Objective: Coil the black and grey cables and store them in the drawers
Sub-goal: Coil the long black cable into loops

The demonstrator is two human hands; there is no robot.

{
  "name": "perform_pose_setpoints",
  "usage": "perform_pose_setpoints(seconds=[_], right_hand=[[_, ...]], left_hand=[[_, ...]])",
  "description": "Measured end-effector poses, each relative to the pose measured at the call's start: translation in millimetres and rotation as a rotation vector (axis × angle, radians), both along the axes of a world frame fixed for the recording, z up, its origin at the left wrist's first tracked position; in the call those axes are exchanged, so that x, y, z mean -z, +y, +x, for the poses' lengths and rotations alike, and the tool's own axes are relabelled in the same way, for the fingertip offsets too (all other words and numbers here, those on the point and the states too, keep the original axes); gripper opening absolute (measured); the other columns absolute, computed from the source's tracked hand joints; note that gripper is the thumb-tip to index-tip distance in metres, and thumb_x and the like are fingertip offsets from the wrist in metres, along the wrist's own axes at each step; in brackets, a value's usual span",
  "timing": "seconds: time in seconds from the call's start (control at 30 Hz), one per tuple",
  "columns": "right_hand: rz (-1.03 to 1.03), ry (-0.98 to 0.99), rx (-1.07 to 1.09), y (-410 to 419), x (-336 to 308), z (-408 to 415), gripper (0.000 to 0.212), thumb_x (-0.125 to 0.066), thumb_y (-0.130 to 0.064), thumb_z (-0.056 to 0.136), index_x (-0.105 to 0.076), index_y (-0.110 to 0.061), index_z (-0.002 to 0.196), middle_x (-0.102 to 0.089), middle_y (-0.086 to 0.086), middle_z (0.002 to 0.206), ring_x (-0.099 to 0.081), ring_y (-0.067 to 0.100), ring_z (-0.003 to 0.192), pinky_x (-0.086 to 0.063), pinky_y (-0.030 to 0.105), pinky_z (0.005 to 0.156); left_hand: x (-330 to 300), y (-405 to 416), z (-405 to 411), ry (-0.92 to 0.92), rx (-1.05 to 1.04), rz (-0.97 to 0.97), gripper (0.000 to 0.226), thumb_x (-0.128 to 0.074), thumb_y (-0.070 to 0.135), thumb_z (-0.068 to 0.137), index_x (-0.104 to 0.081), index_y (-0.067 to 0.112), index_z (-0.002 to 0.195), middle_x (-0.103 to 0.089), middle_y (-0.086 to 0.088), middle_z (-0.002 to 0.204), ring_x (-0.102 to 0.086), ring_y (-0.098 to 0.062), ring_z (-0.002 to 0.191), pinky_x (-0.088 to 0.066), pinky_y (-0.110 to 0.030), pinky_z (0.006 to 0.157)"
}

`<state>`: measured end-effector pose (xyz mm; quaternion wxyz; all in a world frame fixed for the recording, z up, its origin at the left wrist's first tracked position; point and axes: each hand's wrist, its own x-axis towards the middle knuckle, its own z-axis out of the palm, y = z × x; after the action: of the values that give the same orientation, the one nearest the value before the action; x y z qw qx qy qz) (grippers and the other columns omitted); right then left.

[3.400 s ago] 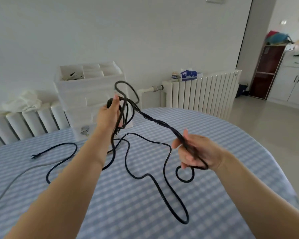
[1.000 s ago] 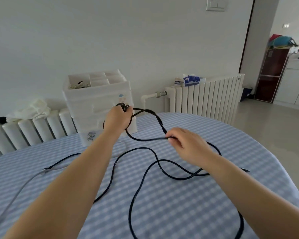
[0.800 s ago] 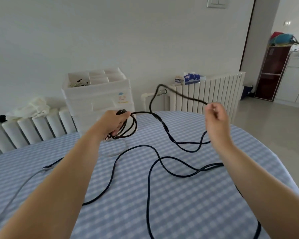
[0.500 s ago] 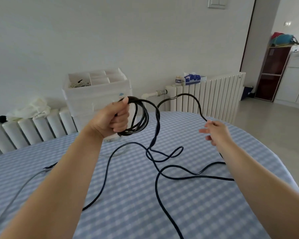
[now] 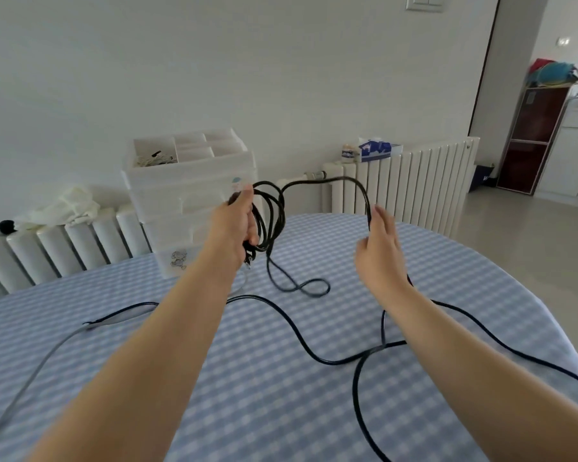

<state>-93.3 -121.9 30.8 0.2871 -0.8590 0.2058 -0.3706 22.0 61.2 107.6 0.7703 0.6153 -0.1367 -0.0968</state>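
Black rubber-sheathed cable [image 5: 314,353]: I count one, its gathered loops, three or four of them, held in the left hand [image 5: 236,225], whose grip is curled round the bundle. Half a second ago the right hand [image 5: 377,251] hung lower and apart; it has since risen and now pinches the raised arc of cable, so I judge another turn is being fed. Most of the length still trails over the blue-checked cloth surface [image 5: 247,378]. One grey cable [image 5: 30,371] lies uncoiled at left. One white plastic drawer unit [image 5: 187,195] stands behind.
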Motion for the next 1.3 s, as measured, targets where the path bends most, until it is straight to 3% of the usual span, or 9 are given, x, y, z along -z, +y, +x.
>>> perform_pose_setpoints(seconds=[0.13,0.27,0.37,0.47,0.57,0.67,0.83,1.0,1.3], right_hand=[[-0.23,-0.247,-0.029,49,-38,-5,0.068,-0.039,0.002,0.09,-0.009,-0.002,0.151,-0.004,0.01,0.161,-0.003,0.015,0.148,-0.012,0.037,0.121],[-0.581,-0.553,-0.248,78,-45,-10,0.053,-0.045,0.008,0.088,-0.032,0.014,0.138,-0.03,0.027,0.148,-0.028,0.036,0.14,-0.031,0.049,0.113],[-0.443,-0.326,-0.485,97,-43,-12,0.046,-0.041,-0.006,0.098,-0.035,0.003,0.143,-0.038,0.016,0.15,-0.035,0.02,0.139,-0.039,0.034,0.109],[-0.166,-0.038,-0.345,93,-45,-4,0.055,-0.029,-0.024,0.104,-0.007,-0.013,0.153,-0.004,0.001,0.162,0.002,0.008,0.147,-0.006,0.032,0.12],[-0.351,-0.033,-0.161,68,-48,3,0.05,-0.034,-0.018,0.101,-0.026,-0.013,0.15,-0.026,0.005,0.157,-0.017,0.017,0.147,-0.014,0.038,0.12],[-0.426,-0.019,-0.107,48,-47,3,0.034,-0.035,-0.032,0.102,-0.061,-0.014,0.116,-0.065,0.002,0.114,-0.05,0.02,0.12,-0.027,0.037,0.108],[-0.227,0.016,-0.328,32,-60,-1,0.052,-0.032,-0.074,0.08,-0.049,-0.026,0.067,-0.05,-0.003,0.069,-0.047,0.013,0.071,-0.036,0.034,0.082],[-0.116,0.119,-0.492,27,-73,0,0.055,-0.056,-0.063,0.081,-0.04,-0.015,0.059,-0.035,0.0,0.057,-0.034,0.012,0.051,-0.029,0.029,0.057],[0.129,0.322,-0.706,20,-58,-4,0.059,-0.048,-0.065,0.079,-0.057,-0.008,0.076,-0.052,0.006,0.073,-0.052,0.018,0.07,-0.041,0.031,0.081]], left_hand=[[7,-6,-8,-0.046,-0.049,0.12,0.042,-0.06,0.033,0.092,-0.037,0.016,0.061,-0.028,0.006,0.036,-0.024,-0.011,0.029,-0.024,-0.022,0.039],[15,-12,-17,-0.169,-0.125,0.301,0.039,-0.059,0.031,0.089,-0.04,0.01,0.063,-0.035,-0.002,0.041,-0.032,-0.015,0.031,-0.029,-0.022,0.039],[18,-11,-25,-0.259,-0.039,0.372,0.027,-0.051,0.024,0.086,-0.042,0.01,0.065,-0.036,-0.007,0.05,-0.033,-0.017,0.039,-0.027,-0.022,0.038],[18,-5,-36,-0.303,0.113,0.358,0.032,-0.055,0.022,0.088,-0.042,0.01,0.061,-0.035,-0.006,0.046,-0.029,-0.016,0.034,-0.027,-0.022,0.039],[15,2,-47,-0.291,0.256,0.352,0.032,-0.055,0.023,0.093,-0.045,0.009,0.066,-0.031,0.0,0.043,-0.022,-0.013,0.033,-0.022,-0.02,0.037],[14,10,-50,-0.236,0.388,0.279,0.031,-0.053,0.023,0.096,-0.052,0.01,0.068,-0.025,0.004,0.043,-0.017,-0.011,0.035,-0.018,-0.02,0.037],[13,20,-47,-0.114,0.522,0.1,0.031,-0.05,0.024,0.097,-0.054,0.01,0.07,-0.02,0.007,0.042,-0.013,-0.007,0.032,-0.011,-0.018,0.038],[8,22,-41,-0.049,0.484,-0.067,0.034,-0.045,0.026,0.098,-0.047,0.012,0.067,-0.021,0.009,0.037,-0.016,-0.004,0.028,-0.012,-0.016,0.034],[24,21,-46,0.176,0.452,-0.382,0.037,-0.042,0.032,0.099,-0.046,0.014,0.068,-0.021,0.01,0.035,-0.017,-0.003,0.026,-0.013,-0.016,0.03]])
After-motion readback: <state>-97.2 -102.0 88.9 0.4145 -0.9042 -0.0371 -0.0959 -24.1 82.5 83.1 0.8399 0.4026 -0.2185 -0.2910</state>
